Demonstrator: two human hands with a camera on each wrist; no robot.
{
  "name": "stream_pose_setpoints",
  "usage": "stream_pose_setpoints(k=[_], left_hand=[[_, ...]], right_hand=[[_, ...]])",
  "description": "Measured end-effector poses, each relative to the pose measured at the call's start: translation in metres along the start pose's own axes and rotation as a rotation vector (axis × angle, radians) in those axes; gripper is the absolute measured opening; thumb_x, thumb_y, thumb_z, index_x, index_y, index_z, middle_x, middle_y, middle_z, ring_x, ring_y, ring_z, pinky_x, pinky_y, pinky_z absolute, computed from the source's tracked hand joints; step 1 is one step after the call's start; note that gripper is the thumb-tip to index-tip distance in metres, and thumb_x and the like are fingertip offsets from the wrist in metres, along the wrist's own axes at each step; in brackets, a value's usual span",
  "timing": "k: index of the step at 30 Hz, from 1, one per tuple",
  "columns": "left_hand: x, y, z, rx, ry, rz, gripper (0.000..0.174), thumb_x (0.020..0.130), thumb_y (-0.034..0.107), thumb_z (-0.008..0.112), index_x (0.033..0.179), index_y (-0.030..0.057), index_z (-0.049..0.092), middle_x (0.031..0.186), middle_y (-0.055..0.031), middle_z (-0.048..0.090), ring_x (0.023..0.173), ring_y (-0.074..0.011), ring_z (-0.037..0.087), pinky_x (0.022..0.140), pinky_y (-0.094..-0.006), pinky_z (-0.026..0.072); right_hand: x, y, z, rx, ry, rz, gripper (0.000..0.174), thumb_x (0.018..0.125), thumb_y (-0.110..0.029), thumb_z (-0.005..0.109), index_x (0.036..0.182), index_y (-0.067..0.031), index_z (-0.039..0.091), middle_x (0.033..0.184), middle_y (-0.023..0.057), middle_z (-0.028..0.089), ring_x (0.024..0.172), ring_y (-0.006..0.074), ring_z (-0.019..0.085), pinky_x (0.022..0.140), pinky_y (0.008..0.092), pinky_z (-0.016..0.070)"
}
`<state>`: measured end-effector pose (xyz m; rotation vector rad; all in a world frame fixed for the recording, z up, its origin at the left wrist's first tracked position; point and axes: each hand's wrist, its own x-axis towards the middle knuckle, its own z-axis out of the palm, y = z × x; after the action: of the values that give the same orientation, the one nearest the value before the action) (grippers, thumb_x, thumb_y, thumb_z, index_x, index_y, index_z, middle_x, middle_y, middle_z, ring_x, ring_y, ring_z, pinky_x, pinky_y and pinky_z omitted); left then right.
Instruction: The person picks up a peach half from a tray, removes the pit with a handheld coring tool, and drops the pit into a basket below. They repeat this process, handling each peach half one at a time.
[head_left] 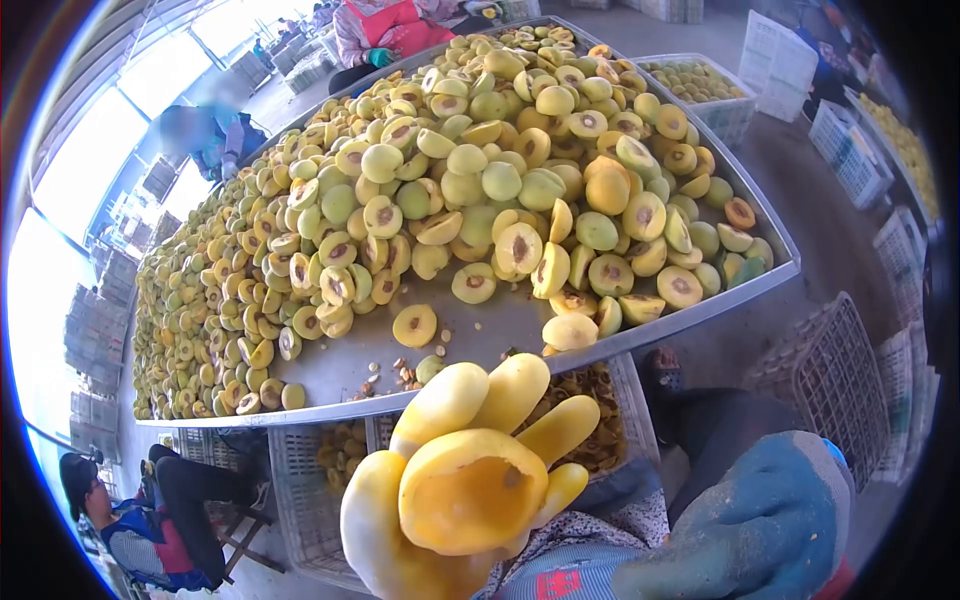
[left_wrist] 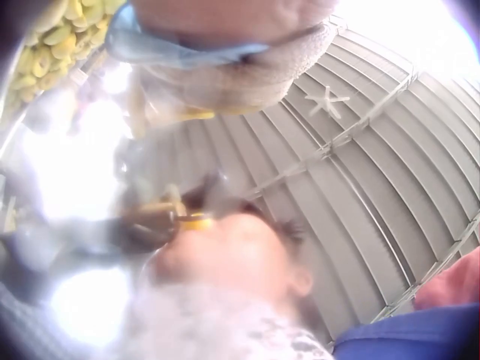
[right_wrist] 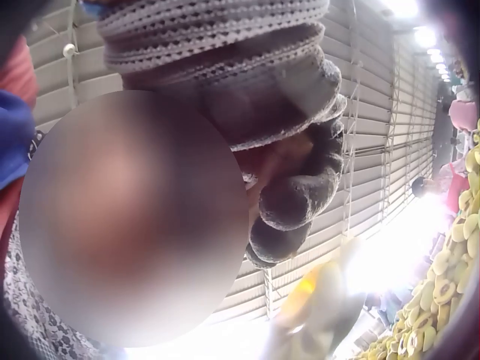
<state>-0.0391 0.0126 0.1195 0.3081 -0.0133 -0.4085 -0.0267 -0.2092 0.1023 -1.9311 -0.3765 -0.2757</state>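
Note:
In the head view my left hand, in a yellow-and-white glove, is turned palm up at the lower middle. It holds a yellow peach half, cut face up, with a smooth hollow at its centre and a small brown spot. My right hand, in a soiled blue glove, is at the lower right, its fingers partly hidden low in the frame. The right wrist view has those gloved fingers curled; I cannot tell what they hold. Beyond my left hand a metal-edged table bears a heap of halved peaches.
Beneath the table edge stand crates with cut fruit pieces. More plastic crates are stacked on the right, and another full crate is at the far corner. People sit or stand around the table, one person at lower left.

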Motion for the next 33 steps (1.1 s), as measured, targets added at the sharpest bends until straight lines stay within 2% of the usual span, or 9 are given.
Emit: stream_pose_setpoints(k=[2,3,8,13,22,24,27,30,33], left_hand=[[-0.007,-0.003,0.006,-0.040,0.189,0.038,0.064,0.104,0.047,0.044,0.152,0.0058,0.040,0.154,-0.0209,0.043,0.139,-0.0472,0.042,0.102,-0.0637,0.0485],[-0.002,0.003,0.004,-0.049,0.213,-0.026,0.060,0.102,0.050,0.047,0.151,0.0146,0.045,0.157,-0.0167,0.041,0.140,-0.0461,0.042,0.102,-0.0577,0.0507],[0.026,-0.002,-0.028,0.149,0.141,0.216,0.055,0.101,0.051,0.046,0.139,0.0129,0.057,0.153,-0.0163,0.046,0.141,-0.0411,0.041,0.104,-0.0527,0.0483],[0.036,0.011,-0.059,0.064,0.064,0.189,0.049,0.103,0.046,0.045,0.133,0.0096,0.060,0.140,-0.0137,0.059,0.130,-0.0313,0.055,0.102,-0.0487,0.0501],[0.006,0.004,-0.066,1.204,0.486,0.252,0.033,0.095,0.003,0.061,0.127,0.0006,0.060,0.118,-0.0121,0.064,0.098,-0.0180,0.066,0.090,-0.0295,0.0527],[0.017,0.018,-0.109,1.613,0.442,0.732,0.030,0.095,0.006,0.063,0.124,-0.0004,0.062,0.116,-0.0086,0.064,0.099,-0.0130,0.062,0.088,-0.0256,0.0510],[0.045,0.045,-0.107,1.352,0.516,0.615,0.028,0.096,0.009,0.064,0.122,-0.0013,0.063,0.113,-0.0052,0.063,0.102,-0.0113,0.058,0.087,-0.0266,0.0504],[0.104,0.080,-0.141,1.879,0.483,0.548,0.042,0.090,0.026,0.068,0.121,-0.0029,0.064,0.115,-0.0174,0.069,0.106,-0.0233,0.066,0.093,-0.0341,0.0512],[0.139,0.095,-0.135,2.234,0.614,0.176,0.041,0.087,0.025,0.069,0.118,-0.0015,0.066,0.112,-0.0181,0.071,0.104,-0.0250,0.068,0.091,-0.0344,0.0515]], right_hand=[[0.002,0.000,0.002,0.007,0.031,-0.009,0.034,0.085,-0.014,0.073,0.114,0.0012,0.062,0.095,0.0048,0.064,0.081,0.0120,0.061,0.072,0.0253,0.0491],[0.002,-0.001,0.004,0.016,0.048,-0.013,0.034,0.086,-0.014,0.073,0.114,0.0014,0.062,0.095,0.0046,0.063,0.081,0.0116,0.060,0.072,0.0251,0.0489],[0.008,-0.002,0.009,0.056,0.136,-0.005,0.033,0.087,-0.013,0.071,0.113,0.0024,0.061,0.095,0.0041,0.063,0.081,0.0098,0.059,0.073,0.0239,0.0479],[0.021,0.012,0.025,0.137,0.096,0.045,0.030,0.089,-0.013,0.070,0.113,0.0027,0.060,0.093,0.0026,0.062,0.081,0.0073,0.058,0.072,0.0224,0.0469],[0.024,0.015,0.031,0.584,0.167,0.351,0.026,0.104,-0.032,0.058,0.103,-0.0058,0.062,0.076,-0.0033,0.057,0.059,0.0009,0.048,0.050,0.0191,0.0391],[0.016,0.021,0.034,0.736,0.279,0.423,0.028,0.105,-0.035,0.055,0.100,-0.0081,0.060,0.075,-0.0022,0.058,0.055,0.0016,0.048,0.044,0.0197,0.0377],[0.011,0.034,0.040,0.750,0.277,0.559,0.038,0.103,-0.050,0.051,0.101,-0.0125,0.057,0.073,-0.0033,0.055,0.049,0.0034,0.047,0.041,0.0190,0.0361],[0.014,0.059,0.046,0.767,0.200,0.608,0.045,0.103,-0.057,0.047,0.103,-0.0128,0.056,0.072,-0.0030,0.053,0.048,0.0055,0.046,0.042,0.0191,0.0371],[0.016,0.068,0.045,0.747,0.186,0.641,0.045,0.104,-0.055,0.045,0.102,-0.0112,0.056,0.071,-0.0016,0.053,0.048,0.0054,0.045,0.042,0.0194,0.0369]])
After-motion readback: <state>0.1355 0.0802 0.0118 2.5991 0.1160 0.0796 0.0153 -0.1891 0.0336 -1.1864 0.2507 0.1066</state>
